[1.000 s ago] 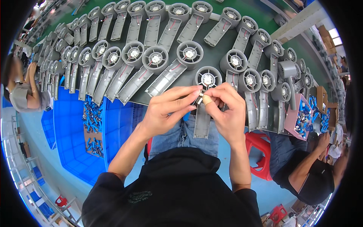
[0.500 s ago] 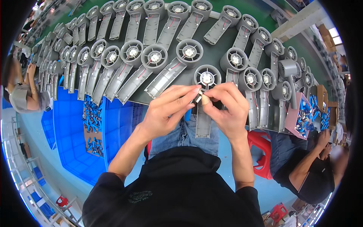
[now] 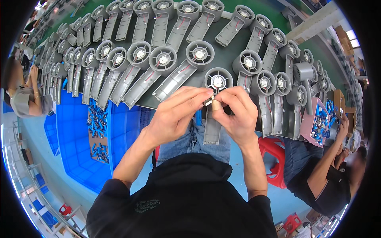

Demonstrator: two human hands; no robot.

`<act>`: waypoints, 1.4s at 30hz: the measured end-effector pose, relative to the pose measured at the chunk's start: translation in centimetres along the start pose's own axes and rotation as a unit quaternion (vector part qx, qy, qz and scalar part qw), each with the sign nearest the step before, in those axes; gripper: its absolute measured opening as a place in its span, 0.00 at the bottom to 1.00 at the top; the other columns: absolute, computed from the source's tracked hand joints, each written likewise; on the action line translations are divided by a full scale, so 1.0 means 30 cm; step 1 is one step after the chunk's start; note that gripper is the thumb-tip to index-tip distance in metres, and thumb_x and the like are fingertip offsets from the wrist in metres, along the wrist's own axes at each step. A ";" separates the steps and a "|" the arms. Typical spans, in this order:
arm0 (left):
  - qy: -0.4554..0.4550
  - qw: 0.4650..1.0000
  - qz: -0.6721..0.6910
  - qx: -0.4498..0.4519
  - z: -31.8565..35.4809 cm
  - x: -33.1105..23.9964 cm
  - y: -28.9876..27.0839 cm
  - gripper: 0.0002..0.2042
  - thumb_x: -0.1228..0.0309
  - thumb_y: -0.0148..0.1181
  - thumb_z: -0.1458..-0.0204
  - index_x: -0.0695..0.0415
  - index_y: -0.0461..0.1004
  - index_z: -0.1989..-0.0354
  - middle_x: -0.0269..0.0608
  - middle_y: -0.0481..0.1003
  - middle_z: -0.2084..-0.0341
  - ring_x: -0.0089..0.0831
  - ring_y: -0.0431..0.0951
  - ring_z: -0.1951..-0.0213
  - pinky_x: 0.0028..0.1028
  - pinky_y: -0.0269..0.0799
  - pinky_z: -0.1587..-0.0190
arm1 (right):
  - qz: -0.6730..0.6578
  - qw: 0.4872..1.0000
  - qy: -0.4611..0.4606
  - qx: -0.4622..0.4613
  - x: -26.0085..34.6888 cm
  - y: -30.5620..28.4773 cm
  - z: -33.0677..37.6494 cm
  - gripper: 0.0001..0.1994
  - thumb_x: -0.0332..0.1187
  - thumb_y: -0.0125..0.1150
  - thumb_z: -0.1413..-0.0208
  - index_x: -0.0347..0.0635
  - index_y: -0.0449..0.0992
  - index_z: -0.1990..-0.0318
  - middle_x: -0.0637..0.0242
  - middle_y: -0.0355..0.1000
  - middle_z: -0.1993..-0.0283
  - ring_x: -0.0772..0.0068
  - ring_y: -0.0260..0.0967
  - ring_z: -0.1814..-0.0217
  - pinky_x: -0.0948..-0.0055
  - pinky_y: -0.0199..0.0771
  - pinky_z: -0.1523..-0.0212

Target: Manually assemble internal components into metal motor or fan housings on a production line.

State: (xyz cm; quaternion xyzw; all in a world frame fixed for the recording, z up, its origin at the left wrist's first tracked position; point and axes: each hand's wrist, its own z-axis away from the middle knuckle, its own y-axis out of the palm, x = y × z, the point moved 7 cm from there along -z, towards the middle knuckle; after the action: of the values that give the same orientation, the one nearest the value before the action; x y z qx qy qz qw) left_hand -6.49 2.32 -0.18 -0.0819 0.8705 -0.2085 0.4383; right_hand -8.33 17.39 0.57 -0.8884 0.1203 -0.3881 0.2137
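Small metal part (image 3: pixel 209 101) pinched between both hands — left (image 3: pixel 174 115), right (image 3: pixel 234 113) — each grip clamped on it; over the table edge (image 3: pixel 158 106).

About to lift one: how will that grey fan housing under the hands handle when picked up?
The grey fan housing looks like rigid moulded plastic, probably light. Its round fan end outweighs the long flat handle, so it may tip headward. The thin red wire on neighbours could snag.

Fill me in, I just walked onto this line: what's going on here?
A person pinches a small part between the left hand and right hand, just above a grey fan housing at the bench's near edge. Rows of similar housings cover it. A blue bin sits left; another worker sits right.
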 end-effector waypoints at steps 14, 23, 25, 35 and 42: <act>-0.049 0.998 0.038 -0.002 0.000 0.016 -0.005 0.17 0.88 0.54 0.47 0.68 0.76 0.49 0.53 0.78 0.53 0.45 0.79 0.53 0.34 0.74 0.50 | -0.009 1.000 0.006 -0.005 -0.008 0.016 -0.004 0.10 0.15 0.67 0.55 0.33 0.76 0.65 0.64 0.71 0.66 0.74 0.71 0.70 0.77 0.73 0.70; -0.090 0.993 0.081 0.014 0.002 0.040 0.004 0.17 0.86 0.52 0.45 0.67 0.76 0.48 0.53 0.79 0.54 0.42 0.80 0.53 0.32 0.75 0.51 | 0.044 0.995 0.087 0.010 0.039 -0.011 0.003 0.08 0.19 0.69 0.52 0.34 0.77 0.64 0.65 0.70 0.67 0.76 0.69 0.73 0.78 0.69 0.74; -0.123 0.989 0.087 -0.002 0.017 0.047 -0.004 0.17 0.86 0.52 0.45 0.67 0.76 0.47 0.53 0.79 0.54 0.41 0.80 0.53 0.32 0.75 0.51 | 0.119 0.978 0.172 0.007 0.075 -0.047 0.044 0.06 0.24 0.70 0.48 0.35 0.77 0.68 0.67 0.69 0.75 0.78 0.63 0.81 0.78 0.62 0.80; -0.124 0.952 0.273 -0.065 -0.073 -0.039 0.015 0.15 0.83 0.46 0.37 0.65 0.74 0.45 0.46 0.77 0.57 0.24 0.80 0.69 0.23 0.75 0.65 | -0.257 0.782 0.568 0.025 0.147 -0.061 0.270 0.15 0.29 0.65 0.41 0.41 0.71 0.79 0.82 0.59 0.85 0.92 0.53 0.83 0.81 0.47 0.83; -0.083 0.972 0.168 -0.139 -0.807 0.170 -0.101 0.13 0.69 0.52 0.36 0.62 0.79 0.51 0.36 0.78 0.77 0.19 0.75 0.74 0.22 0.70 0.69 | 0.157 0.949 0.268 0.054 -0.204 -0.244 -0.475 0.23 0.43 0.58 0.38 0.40 0.69 0.83 0.76 0.60 0.87 0.85 0.55 0.83 0.74 0.54 0.81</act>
State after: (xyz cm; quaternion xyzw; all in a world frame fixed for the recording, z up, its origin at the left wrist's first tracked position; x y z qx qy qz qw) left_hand -28.98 4.98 10.23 -0.0114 0.8527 -0.0010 0.5223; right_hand -22.64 22.07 8.79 -0.7088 0.2894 -0.5792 0.2798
